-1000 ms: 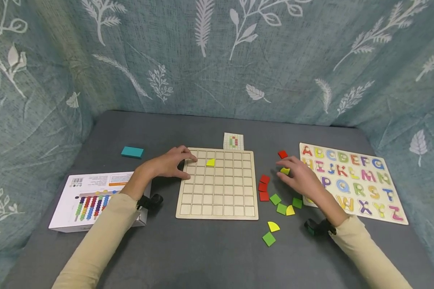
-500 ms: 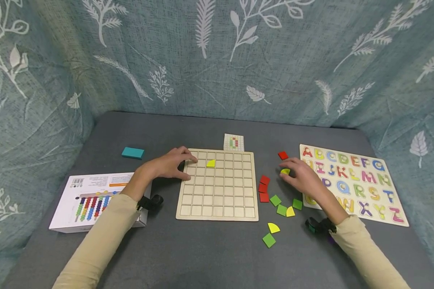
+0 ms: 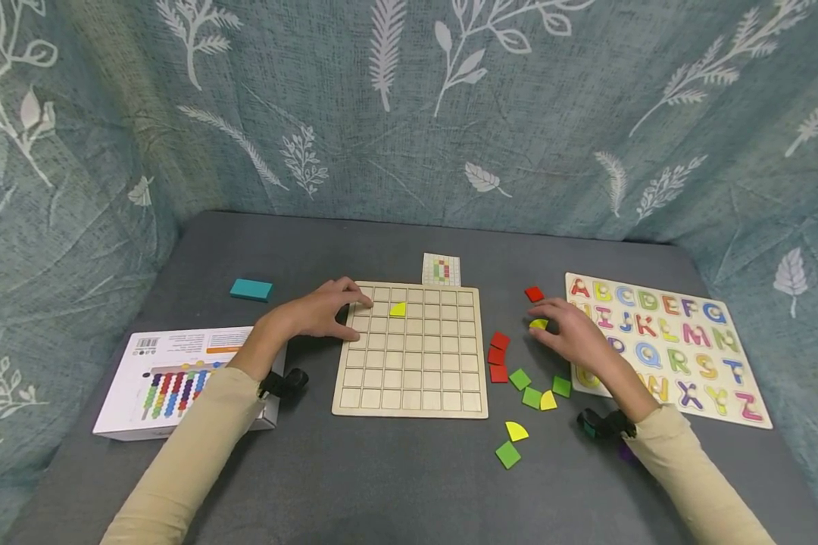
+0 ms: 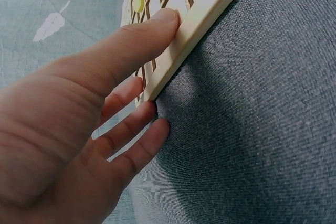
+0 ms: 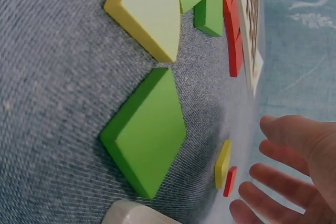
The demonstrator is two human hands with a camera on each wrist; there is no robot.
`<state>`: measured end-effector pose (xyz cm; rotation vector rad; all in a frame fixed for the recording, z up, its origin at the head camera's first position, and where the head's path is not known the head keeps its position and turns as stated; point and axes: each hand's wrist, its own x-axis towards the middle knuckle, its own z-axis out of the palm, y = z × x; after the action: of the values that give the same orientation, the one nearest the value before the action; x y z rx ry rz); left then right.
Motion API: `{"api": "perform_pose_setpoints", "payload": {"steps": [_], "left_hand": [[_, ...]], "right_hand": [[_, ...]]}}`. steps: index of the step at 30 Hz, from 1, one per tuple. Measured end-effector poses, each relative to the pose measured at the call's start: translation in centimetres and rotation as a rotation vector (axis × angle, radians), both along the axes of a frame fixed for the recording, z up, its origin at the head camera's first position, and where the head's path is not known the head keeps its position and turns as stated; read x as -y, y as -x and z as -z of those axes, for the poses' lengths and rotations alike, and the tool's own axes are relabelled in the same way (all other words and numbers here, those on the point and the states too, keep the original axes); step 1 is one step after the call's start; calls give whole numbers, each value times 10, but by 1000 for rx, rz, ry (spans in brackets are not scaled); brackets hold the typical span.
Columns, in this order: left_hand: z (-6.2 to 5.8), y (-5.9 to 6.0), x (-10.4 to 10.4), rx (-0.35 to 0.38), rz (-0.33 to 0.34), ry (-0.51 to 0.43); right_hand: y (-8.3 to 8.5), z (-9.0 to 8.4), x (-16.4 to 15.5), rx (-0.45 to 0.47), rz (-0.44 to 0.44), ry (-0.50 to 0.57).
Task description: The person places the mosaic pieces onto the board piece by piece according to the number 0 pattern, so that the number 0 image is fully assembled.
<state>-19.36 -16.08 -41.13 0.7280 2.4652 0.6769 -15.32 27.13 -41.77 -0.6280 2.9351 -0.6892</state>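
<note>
Leaf-print teal curtain (image 3: pixel 409 113) behind grey table (image 3: pixel 395 484)

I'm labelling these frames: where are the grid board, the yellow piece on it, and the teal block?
grid board (image 3: pixel 412 371), head view, bare cells.
yellow piece (image 3: pixel 398 309), head view, its middle.
teal block (image 3: pixel 251 289), head view, top face.

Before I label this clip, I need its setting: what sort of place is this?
Likely a tabletop play corner: a wooden grid board, an alphabet puzzle and loose coloured tiles on a grey cloth.

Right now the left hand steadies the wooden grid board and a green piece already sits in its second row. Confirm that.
Not quite: the piece in the wooden grid board is yellow, not green, as the head view shows. The left hand does rest on the board's corner.
</note>
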Motion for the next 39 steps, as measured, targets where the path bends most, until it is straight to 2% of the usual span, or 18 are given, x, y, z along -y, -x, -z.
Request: {"api": "perform_pose_setpoints", "payload": {"steps": [18,27,39], "left_hand": [[-1,0,0,-3,8,0],[-2,0,0,-10,11,-8],[-2,0,-1,-10,8,3]], "right_hand": [[3,2,-1,-5,-32,-84],[8,-4,-3,36,-39,-93],[9,-2,-5,101,-85,-88]]}}
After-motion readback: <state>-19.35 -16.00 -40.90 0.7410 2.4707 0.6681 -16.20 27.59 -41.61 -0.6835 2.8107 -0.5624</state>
